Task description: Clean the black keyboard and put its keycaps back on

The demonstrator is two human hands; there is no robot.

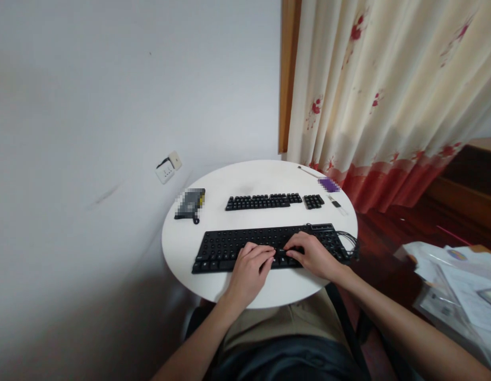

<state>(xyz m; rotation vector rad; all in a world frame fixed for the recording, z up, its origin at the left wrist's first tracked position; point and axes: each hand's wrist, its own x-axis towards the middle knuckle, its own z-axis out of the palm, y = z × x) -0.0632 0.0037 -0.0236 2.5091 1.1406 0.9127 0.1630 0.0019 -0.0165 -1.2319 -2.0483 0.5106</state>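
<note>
A black keyboard [245,238] lies along the near side of the round white table [213,288]. Its upper rows look bare of caps, while keycaps sit along the bottom row. Over its right-middle part my two hands meet at a black keycap [282,251]. My left hand [251,264] has its fingers bent together, fingertips at the keycap's left end. From the other side, my right hand [309,253] pinches the right end with thumb and fingers. The fingers partly hide the keycap and the keys below them.
Behind the keyboard, loose black keycaps [263,201] lie in rows, with a smaller block of keycaps [313,201] beside them. A dark packet [190,203] is at the left. Far right hold a brush [309,172], a purple item [328,184] and a small tool [336,203]. A coiled cable [350,243] overhangs the edge.
</note>
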